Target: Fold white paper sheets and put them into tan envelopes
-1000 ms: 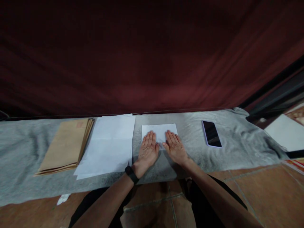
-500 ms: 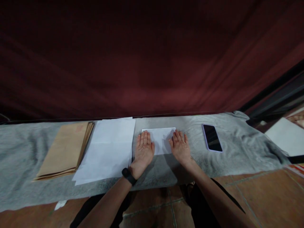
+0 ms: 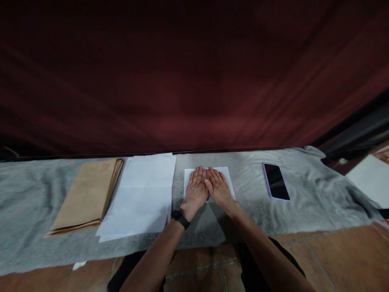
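The left hand (image 3: pixel 196 190) and the right hand (image 3: pixel 220 190) lay flat, fingers outstretched and gripping nothing — palms down, side by side on the small white paper (image 3: pixel 187 173). That paper rested on the grey cloth (image 3: pixel 247 178), between the larger white sheets (image 3: pixel 139 202) and the phone (image 3: pixel 276 181).

Dark red cloth backdrop (image 3: pixel 194 89): dim, top almost black
Grey plush cloth (image 3: pixel 246 174): brighter, soft shadow at middle
Right edge: somewhat blurred

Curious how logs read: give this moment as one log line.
left hand: flat on small paper | right hand: likewise | phone: on grey cloth
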Demonstrator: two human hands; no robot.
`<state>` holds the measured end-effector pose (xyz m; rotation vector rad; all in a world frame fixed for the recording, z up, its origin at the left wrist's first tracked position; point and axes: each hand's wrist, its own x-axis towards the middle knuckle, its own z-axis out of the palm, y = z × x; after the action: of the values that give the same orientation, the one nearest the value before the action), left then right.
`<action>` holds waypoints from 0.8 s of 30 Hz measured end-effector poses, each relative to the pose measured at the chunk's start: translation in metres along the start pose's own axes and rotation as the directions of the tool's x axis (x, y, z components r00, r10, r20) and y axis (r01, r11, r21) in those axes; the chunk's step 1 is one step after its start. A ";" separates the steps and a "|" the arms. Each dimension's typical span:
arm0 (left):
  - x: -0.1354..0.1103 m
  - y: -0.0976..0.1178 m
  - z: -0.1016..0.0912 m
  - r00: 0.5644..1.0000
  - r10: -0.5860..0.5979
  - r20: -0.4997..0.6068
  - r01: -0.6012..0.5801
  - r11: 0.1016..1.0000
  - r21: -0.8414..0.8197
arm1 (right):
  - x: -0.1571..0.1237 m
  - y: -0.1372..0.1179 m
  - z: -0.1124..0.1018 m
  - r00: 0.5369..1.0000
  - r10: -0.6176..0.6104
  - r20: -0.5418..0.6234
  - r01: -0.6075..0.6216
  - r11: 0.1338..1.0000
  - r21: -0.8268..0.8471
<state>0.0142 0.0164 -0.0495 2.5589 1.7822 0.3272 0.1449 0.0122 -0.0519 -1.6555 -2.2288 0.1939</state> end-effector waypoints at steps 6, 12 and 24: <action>-0.002 -0.006 0.003 0.997 -0.058 -0.042 0.057 0.998 -0.026 | -0.005 0.009 0.004 0.997 -0.010 -0.073 0.004 0.997 -0.080; -0.008 -0.013 0.002 0.994 -0.083 -0.070 0.082 0.996 -0.018 | -0.011 0.019 0.006 0.991 -0.013 -0.133 -0.004 0.992 -0.128; -0.018 -0.023 -0.007 0.981 -0.187 -0.047 0.188 0.981 0.038 | -0.022 0.040 -0.005 0.990 0.079 -0.115 -0.099 0.977 -0.189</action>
<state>-0.0142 0.0067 -0.0483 2.4019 2.0476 0.3457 0.1880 0.0032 -0.0647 -1.8221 -2.1533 -0.0912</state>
